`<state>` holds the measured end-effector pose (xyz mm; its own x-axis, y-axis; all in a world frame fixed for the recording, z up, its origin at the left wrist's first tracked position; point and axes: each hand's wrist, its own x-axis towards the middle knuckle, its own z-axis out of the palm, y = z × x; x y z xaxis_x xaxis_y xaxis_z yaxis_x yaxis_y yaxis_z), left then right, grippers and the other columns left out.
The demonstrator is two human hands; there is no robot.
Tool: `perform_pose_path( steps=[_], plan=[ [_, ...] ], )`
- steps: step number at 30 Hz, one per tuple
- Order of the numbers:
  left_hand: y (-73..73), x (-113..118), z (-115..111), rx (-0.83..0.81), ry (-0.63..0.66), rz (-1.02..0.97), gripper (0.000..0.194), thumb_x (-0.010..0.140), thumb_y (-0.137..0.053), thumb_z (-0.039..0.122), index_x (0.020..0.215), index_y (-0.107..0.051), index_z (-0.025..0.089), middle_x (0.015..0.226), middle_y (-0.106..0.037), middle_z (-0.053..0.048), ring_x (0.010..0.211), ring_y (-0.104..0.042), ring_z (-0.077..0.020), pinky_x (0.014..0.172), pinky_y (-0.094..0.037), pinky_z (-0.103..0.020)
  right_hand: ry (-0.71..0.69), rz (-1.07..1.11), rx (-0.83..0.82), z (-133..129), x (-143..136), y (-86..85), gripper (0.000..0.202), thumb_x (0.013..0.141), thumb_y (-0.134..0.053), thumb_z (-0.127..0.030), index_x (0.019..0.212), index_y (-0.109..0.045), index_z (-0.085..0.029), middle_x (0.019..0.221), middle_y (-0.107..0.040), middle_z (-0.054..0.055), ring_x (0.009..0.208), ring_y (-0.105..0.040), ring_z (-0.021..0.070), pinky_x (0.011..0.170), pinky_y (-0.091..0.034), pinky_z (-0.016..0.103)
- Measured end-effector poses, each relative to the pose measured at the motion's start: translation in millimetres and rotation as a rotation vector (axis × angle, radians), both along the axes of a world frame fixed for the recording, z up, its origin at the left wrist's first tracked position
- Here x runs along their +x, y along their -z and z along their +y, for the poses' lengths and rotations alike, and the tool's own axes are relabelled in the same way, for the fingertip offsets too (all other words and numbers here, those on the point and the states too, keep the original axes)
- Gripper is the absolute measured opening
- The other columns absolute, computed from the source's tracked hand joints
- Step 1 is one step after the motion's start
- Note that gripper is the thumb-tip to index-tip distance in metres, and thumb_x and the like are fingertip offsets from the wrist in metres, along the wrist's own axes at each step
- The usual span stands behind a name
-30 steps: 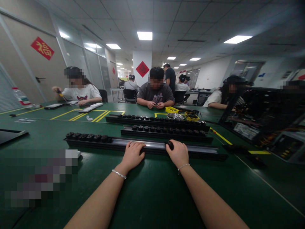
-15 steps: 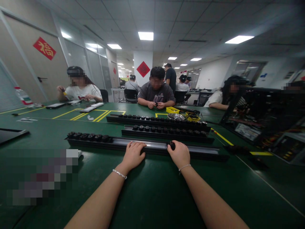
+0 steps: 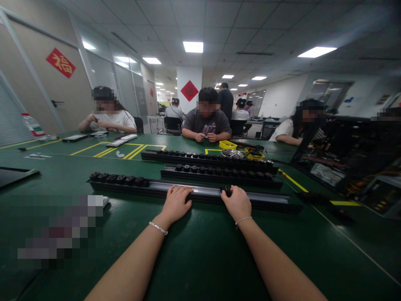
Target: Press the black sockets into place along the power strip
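A long black rail (image 3: pixel 200 190) with a shiny channel lies crosswise in front of me. Several round black socket-like modules (image 3: pixel 120 179) sit in a row at its left end. My left hand (image 3: pixel 177 203) rests on the rail's middle, fingers laid over the near edge and thumb apart, holding no loose part. Farther right, my right hand (image 3: pixel 237 202) is closed on a small black module (image 3: pixel 228 191) at the channel. The fingers partly hide that module, and whether it is seated cannot be made out.
Two more black rails (image 3: pixel 219 179) filled with modules lie beyond mine. Behind them are a yellow bin (image 3: pixel 227 145) and a metal dish (image 3: pixel 232 154). An open computer case (image 3: pixel 341 154) stands at right. A blurred-out object (image 3: pixel 62 230) lies at left. Co-workers sit across the table.
Both my hands stay in nearly the same place on the rail. The whole view has shifted slightly. At far left, a co-worker's hands have come closer together.
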<state>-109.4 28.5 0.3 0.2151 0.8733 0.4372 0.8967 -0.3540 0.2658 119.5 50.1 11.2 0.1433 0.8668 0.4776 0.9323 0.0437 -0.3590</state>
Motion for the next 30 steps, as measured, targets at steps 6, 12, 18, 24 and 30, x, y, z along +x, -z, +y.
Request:
perform_pose_path(
  steps=[6, 12, 18, 24, 30],
  plan=[
    [1.1, 0.0, 0.7, 0.016, 0.002, 0.001, 0.034, 0.077, -0.05, 0.025, 0.111, -0.055, 0.03, 0.118, -0.061, 0.0, 0.113, -0.051, -0.0205, 0.108, -0.019, -0.046, 0.011, -0.016, 0.001, -1.2, -0.7, -2.0, 0.02, 0.078, -0.048, -0.039, 0.071, -0.052, -0.02, 0.078, -0.061, 0.006, 0.084, -0.055, 0.0198, 0.07, -0.037, 0.028],
    [1.8, 0.0, 0.9, 0.015, 0.006, 0.001, 0.034, 0.077, -0.05, 0.025, 0.11, -0.055, 0.029, 0.118, -0.061, 0.0, 0.113, -0.051, -0.0202, 0.107, -0.018, -0.047, 0.009, 0.004, 0.005, -0.8, 0.9, -1.2, 0.019, 0.079, -0.047, -0.037, 0.074, -0.052, -0.02, 0.079, -0.061, 0.007, 0.086, -0.055, 0.02, 0.071, -0.037, 0.028],
    [0.7, -0.1, 0.7, 0.005, 0.001, -0.002, 0.033, 0.078, -0.05, 0.026, 0.11, -0.056, 0.03, 0.118, -0.061, 0.0, 0.113, -0.051, -0.0205, 0.107, -0.019, -0.046, 0.001, 0.029, -0.007, -1.5, 1.4, -2.2, 0.019, 0.078, -0.047, -0.037, 0.073, -0.052, -0.02, 0.079, -0.061, 0.007, 0.086, -0.055, 0.0207, 0.07, -0.038, 0.029],
    [-0.9, 0.6, 0.1, -0.008, -0.003, -0.005, 0.034, 0.077, -0.05, 0.025, 0.111, -0.056, 0.03, 0.119, -0.061, -0.001, 0.113, -0.05, -0.0205, 0.108, -0.018, -0.046, -0.002, 0.025, -0.002, -1.5, 0.4, -2.5, 0.017, 0.078, -0.047, -0.036, 0.074, -0.053, -0.02, 0.079, -0.061, 0.007, 0.085, -0.055, 0.0207, 0.071, -0.038, 0.029],
    [-0.2, 0.3, 0.2, -0.004, -0.001, -0.004, 0.034, 0.077, -0.05, 0.026, 0.11, -0.056, 0.03, 0.118, -0.062, -0.001, 0.113, -0.05, -0.0204, 0.108, -0.018, -0.046, -0.017, 0.034, 0.003, 0.3, 5.6, -0.9, 0.018, 0.077, -0.047, -0.035, 0.075, -0.054, -0.019, 0.079, -0.061, 0.007, 0.085, -0.054, 0.0209, 0.073, -0.038, 0.029]
  ],
)
